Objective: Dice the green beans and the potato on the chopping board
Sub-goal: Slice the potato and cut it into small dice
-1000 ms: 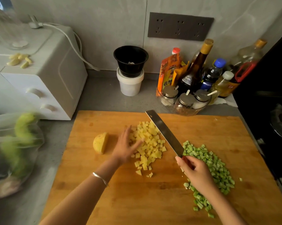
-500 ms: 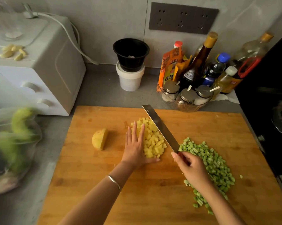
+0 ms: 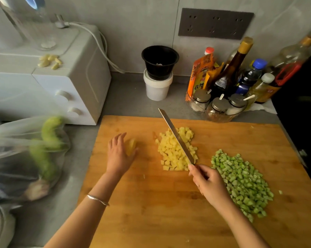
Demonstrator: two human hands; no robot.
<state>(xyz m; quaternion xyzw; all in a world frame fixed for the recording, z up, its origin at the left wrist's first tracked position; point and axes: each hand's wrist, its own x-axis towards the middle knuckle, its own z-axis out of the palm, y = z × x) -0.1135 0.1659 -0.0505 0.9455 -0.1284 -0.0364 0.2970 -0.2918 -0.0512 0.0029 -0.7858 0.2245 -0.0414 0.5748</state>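
Uncut potato piece [image 3: 131,146]: lies on the chopping board [image 3: 151,221] toward its left edge, in the far half. It is mostly covered, so its long axis cannot be determined.

Left hand [image 3: 118,154]: laid over that piece, fingers reaching toward the far edge, thumb against the piece's right side. Whether a firm grasp is made cannot be told.

Diced potato [image 3: 170,154]: one heap at mid-board toward the far edge, between the uncut piece and the knife hand.

Knife [image 3: 176,138]: blade runs diagonally across the heap, tip toward the far edge and leaning left. Contact with the cubes cannot be confirmed.

Right hand [image 3: 208,183]: clenched round the knife handle, just near-side of the heap.

Diced green beans [image 3: 240,178]: heap along the right side of the board, apart from the potato. Judged complete.

Assessment: the uncut piece lies left of the blade and well apart from the right hand, so the left hand is the nearer. That piece should be brought rightward, clear of the heap, before cutting.

Containers off the board, beyond its far edge:
- A black cup [image 3: 160,59] is seated in a white tub [image 3: 158,88], with something pale inside the cup.
- A clear bowl [image 3: 221,116] holds three lidded jars.

Beside the left edge, a plastic bag [image 3: 16,149] holds green vegetables.
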